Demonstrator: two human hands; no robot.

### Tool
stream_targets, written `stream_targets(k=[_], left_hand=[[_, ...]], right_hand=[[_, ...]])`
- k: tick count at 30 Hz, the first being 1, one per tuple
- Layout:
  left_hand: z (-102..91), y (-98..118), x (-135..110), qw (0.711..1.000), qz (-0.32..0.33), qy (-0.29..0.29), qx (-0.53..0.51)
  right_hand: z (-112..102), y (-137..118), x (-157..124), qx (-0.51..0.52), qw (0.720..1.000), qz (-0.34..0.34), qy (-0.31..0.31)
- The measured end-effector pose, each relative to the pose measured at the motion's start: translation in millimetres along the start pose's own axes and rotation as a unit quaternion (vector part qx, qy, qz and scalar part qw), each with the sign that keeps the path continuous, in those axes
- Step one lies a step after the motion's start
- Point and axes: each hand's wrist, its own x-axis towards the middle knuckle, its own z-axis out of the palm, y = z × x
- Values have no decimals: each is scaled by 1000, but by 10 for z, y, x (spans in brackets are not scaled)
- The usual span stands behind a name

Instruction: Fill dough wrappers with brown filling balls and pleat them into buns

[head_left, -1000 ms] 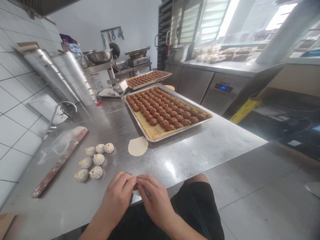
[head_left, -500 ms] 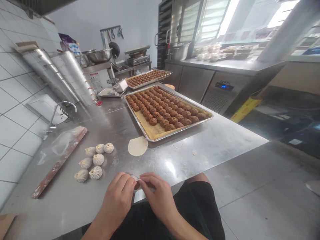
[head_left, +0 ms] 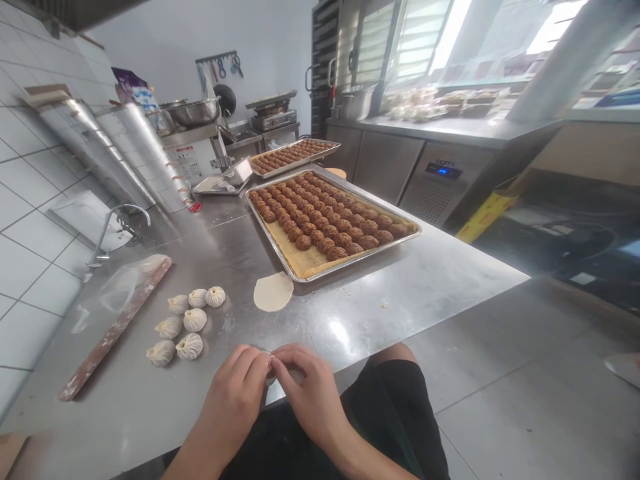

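Observation:
Close to the table's front edge, my left hand (head_left: 243,381) and my right hand (head_left: 304,381) meet at a partly hidden bun (head_left: 271,379). The left fingers curl round its side, while the right thumb and fingertips pinch the dough at its top. Only a small strip of the bun shows between the hands. Several pleated white buns (head_left: 190,346) stand on the steel to the left. Beyond my hands lies a flat round dough wrapper (head_left: 273,292), close to a metal tray (head_left: 313,279) with rows of brown filling balls (head_left: 336,253).
A floured wooden strip (head_left: 117,327) with a plastic bag (head_left: 120,288) beside it lies at the left. A second tray of brown balls (head_left: 295,157) stands further back. Along the tiled wall are a tap (head_left: 107,230) and tall metal cylinders (head_left: 145,157).
My right hand has shifted slightly left, closer to the left hand, and its fingers have drawn together on the dough. Less of the bun's filling shows. The whole view has slid a little.

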Motion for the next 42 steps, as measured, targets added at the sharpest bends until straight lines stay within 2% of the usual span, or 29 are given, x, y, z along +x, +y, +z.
stream_targets(k=[4, 9, 11, 15, 17, 20, 22, 25, 27, 28, 30, 32, 37, 42], left_hand=[[-28, -3, -10, 1000, 19, -7, 10], [-10, 29, -7, 1000, 9, 24, -1], [-12, 28, -4, 1000, 5, 18, -11], [-39, -1, -5, 1000, 16, -9, -6], [-53, 1, -2, 1000, 14, 7, -15], [-90, 59, 15, 995, -18, 60, -72], [-133, 127, 30, 988, -42, 86, -122], [-205, 225, 41, 976, -66, 98, -182], [-245, 263, 33, 973, -71, 92, -199], [-262, 273, 25, 973, -70, 85, -202], [-293, 278, -1, 977, -57, 65, -195], [-323, 276, -35, 981, -32, 55, -181], [-355, 297, -128, 987, 32, 86, -131], [-306, 313, -176, 990, 67, 73, -96]], right_hand=[[24, 33, -79, -49, 997, -67, -4], [12, 8, -22, 4, 999, 28, 26], [17, -21, 0, 24, 999, 36, 26], [30, -9, -62, 15, 999, -35, -10], [15, 11, -102, 18, 999, -45, -9], [-20, -13, -114, 69, 997, 20, 19], [-11, -70, -97, 152, 984, 94, -5], [87, -159, -78, 317, 925, 181, -102], [177, -182, -84, 386, 894, 193, -122], [215, -180, -93, 402, 888, 191, -113], [255, -162, -118, 415, 885, 189, -94], [244, -143, -145, 425, 877, 199, -101], [142, -183, -184, 451, 856, 215, -136], [117, -251, -175, 409, 866, 258, -128]])
